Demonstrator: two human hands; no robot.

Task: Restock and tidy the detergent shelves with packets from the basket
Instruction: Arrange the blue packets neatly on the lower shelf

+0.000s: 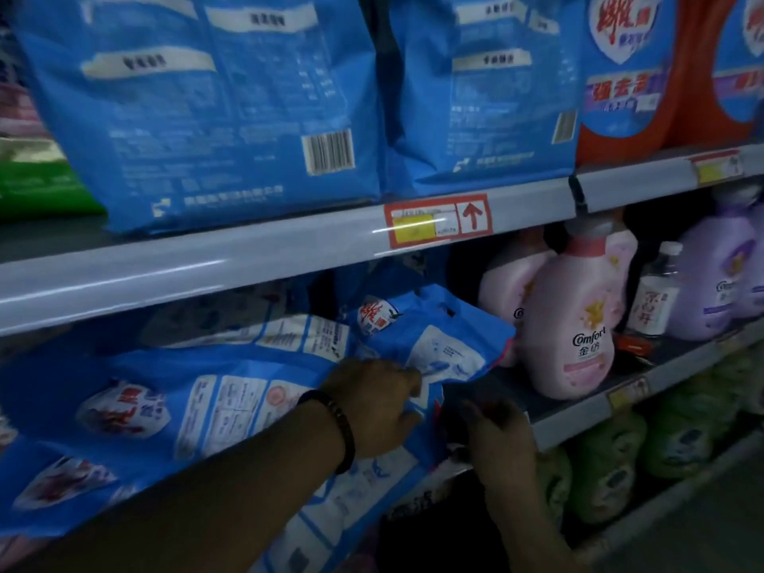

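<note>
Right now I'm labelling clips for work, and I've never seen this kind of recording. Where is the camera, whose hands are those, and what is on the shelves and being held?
There is no machine here. One camera sits on a person's head and looks forward and down, so the two arms reaching in are the wearer's own. The left hand, with a dark bracelet on its wrist, grips a blue detergent packet lying tilted on the middle shelf among similar packets. The right hand is at that shelf's front edge, just below the packet. The light is too dim to tell whether it holds anything. Beside the packet stand pink Comfort bottles and, further right, purple bottles. On the shelf above stand large blue bags, and green bottles fill the one below.
</note>
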